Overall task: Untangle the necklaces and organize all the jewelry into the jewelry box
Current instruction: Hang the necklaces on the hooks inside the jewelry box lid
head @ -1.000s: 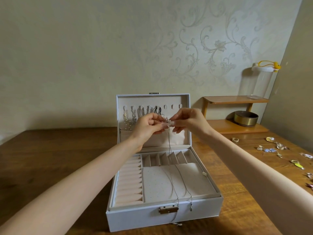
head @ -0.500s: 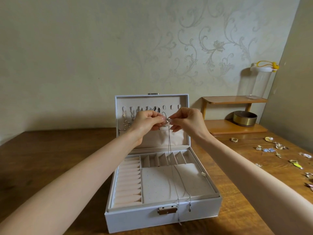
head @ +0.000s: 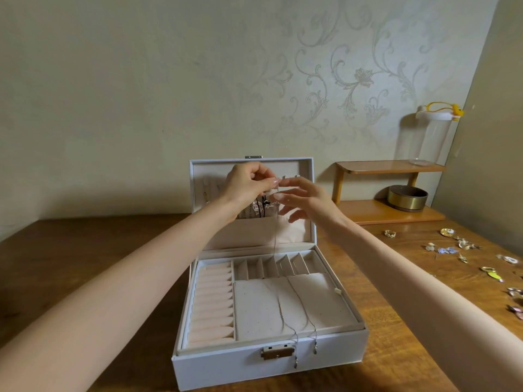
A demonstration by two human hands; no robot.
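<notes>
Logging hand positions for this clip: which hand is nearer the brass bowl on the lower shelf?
Right. The right hand hovers before the box lid, left of the brass bowl; the left hand is farther left, pinching the chain.

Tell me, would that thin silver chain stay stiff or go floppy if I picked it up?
Probably floppy: the chain hangs limp from the left hand and drapes over the jewelry box front. Likely very light: fingers alone pinch it. It may tangle, being so thin.

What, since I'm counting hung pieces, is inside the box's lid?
Hung necklaces, a pocket below, and a thin chain the left hand pinches. It and the right hand hide the middle of the lid.
</notes>
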